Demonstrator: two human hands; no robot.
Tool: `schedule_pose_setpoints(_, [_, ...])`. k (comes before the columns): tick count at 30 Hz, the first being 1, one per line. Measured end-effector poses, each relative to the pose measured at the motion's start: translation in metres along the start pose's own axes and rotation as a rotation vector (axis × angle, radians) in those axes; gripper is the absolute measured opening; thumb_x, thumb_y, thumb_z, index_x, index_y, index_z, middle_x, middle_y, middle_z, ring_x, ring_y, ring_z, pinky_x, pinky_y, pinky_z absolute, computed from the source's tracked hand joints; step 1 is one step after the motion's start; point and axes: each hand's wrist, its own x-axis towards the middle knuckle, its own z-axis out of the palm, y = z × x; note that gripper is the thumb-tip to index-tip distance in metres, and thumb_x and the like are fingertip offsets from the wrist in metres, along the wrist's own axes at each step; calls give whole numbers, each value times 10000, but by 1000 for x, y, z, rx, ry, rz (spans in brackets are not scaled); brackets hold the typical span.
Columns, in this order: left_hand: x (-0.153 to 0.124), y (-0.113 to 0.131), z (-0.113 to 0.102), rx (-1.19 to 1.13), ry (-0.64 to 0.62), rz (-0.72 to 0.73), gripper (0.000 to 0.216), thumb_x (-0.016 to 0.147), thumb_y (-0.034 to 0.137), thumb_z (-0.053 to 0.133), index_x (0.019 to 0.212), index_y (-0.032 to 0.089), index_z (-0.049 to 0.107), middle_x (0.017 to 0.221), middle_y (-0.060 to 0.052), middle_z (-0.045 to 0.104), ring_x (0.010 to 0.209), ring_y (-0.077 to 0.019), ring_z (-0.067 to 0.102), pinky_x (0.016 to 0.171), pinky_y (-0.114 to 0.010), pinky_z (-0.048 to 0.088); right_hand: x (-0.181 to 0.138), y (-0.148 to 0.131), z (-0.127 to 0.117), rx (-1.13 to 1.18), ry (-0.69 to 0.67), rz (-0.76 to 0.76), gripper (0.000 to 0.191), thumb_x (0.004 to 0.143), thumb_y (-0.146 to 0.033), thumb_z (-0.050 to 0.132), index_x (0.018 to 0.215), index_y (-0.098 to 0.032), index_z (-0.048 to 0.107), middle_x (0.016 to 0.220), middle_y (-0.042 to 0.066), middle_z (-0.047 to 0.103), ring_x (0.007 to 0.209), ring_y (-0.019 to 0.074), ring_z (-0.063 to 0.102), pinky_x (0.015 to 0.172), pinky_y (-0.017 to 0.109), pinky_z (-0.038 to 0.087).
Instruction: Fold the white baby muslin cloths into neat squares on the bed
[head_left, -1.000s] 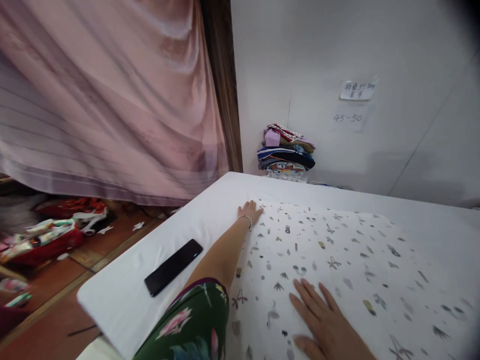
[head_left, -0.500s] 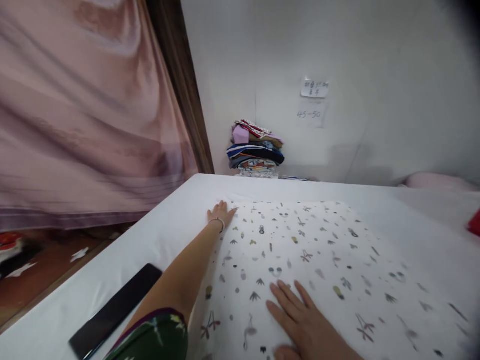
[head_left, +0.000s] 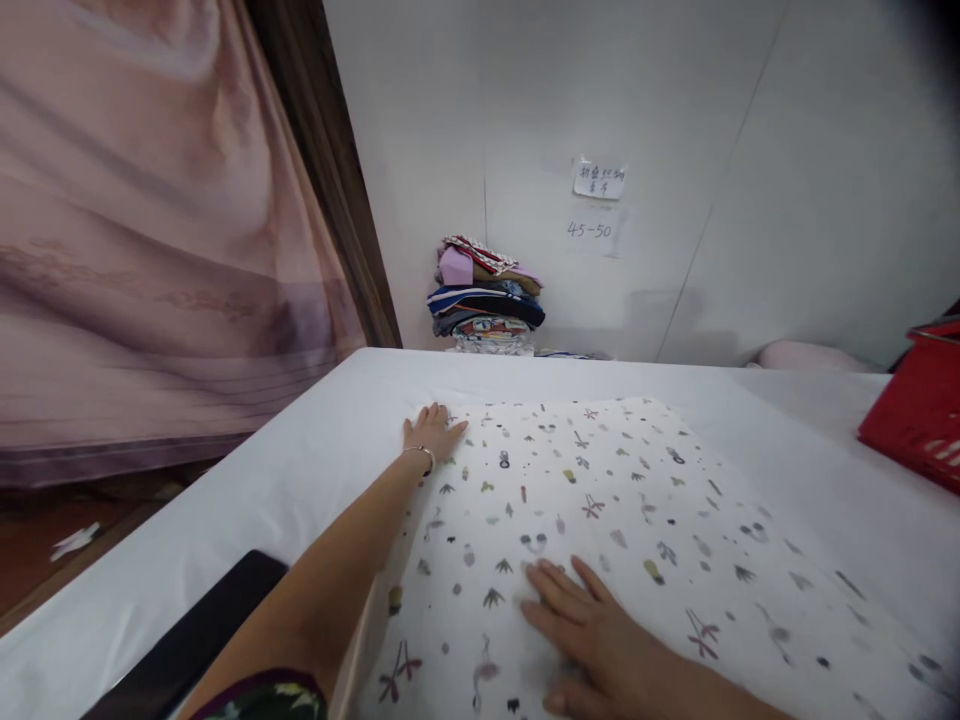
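Patterned cloth [head_left: 559, 500] on table [head_left: 300, 470]; left hand [head_left: 433, 433], right hand [head_left: 592, 635] splayed atop, gripping nothing.

Beyond the left hand [head_left: 432, 436] and right hand [head_left: 589, 638] rises a pale grey panelled wall [head_left: 825, 210]. Left of both hangs a draped pink satiny curtain [head_left: 142, 230], beside a dark brown wood-grained strip [head_left: 324, 165], above reddish-brown floor [head_left: 30, 565]. A wide white-covered table [head_left: 300, 450] spreads beneath both hands.
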Motion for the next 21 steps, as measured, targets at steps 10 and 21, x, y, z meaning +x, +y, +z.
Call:
schedule_pose_setpoints(10, [12, 50, -10, -9, 206, 351, 307, 890, 251, 361, 1066, 238, 613, 1135, -28, 617, 1118, -194, 462, 986, -379, 301, 96, 137, -97, -216, 374, 645, 400, 900, -221, 302, 1187, -198, 580, 1262, 24, 542, 1147, 175, 494, 993, 309, 362])
schedule_pose_setpoints(21, [40, 65, 2, -45, 273, 337, 150, 819, 207, 510, 886, 186, 643, 1019, -67, 594, 1040, -215, 461, 881, -328, 368, 150, 216, -112, -381, 220, 601, 259, 833, -164, 434, 929, -151, 674, 1013, 116, 614, 1003, 240, 505, 821, 303, 381])
